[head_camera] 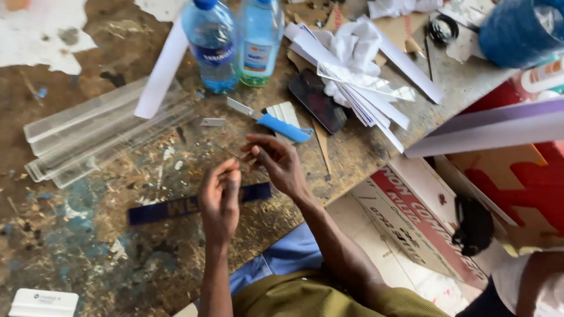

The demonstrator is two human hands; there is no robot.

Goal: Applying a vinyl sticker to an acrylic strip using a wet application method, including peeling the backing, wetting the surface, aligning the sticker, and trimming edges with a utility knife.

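**Both hands raised over the dark strip**

While my hands hover above the workbench [147, 246], my left hand [220, 199] has its fingers drawn together, tips pinched, just over the dark strip [176, 208] that lies flat on the stained wood. Whether something thin sits in that pinch I cannot tell; it is too small to make out. My right hand [276, 161] is half open, thumb and forefinger reaching toward the left fingertips, the other fingers loosely curled; I cannot tell if it has hold of anything either. The two hands are near each other but not touching.

The strip runs left to right under my left hand, its right end showing between my two wrists, pale lettering on its left part.

Just beyond my right hand lies a knife [276, 122] with a blue handle, blade pointing left. A loose blade piece [212, 122] lies just left of it. Near the knife's handle is a dark phone [317, 101], face up, partly under a heap of white paper strips [364, 76].

Two water bottles [235, 44] stand side by side at the far edge. To the left, clear plastic bars [88, 138] lie stacked at a slant, a white strip [161, 73] resting across them. A white block [42, 302] sits at the near left corner.

On the right, another person's arm [537, 276] shows beside red and white boards [423, 217].
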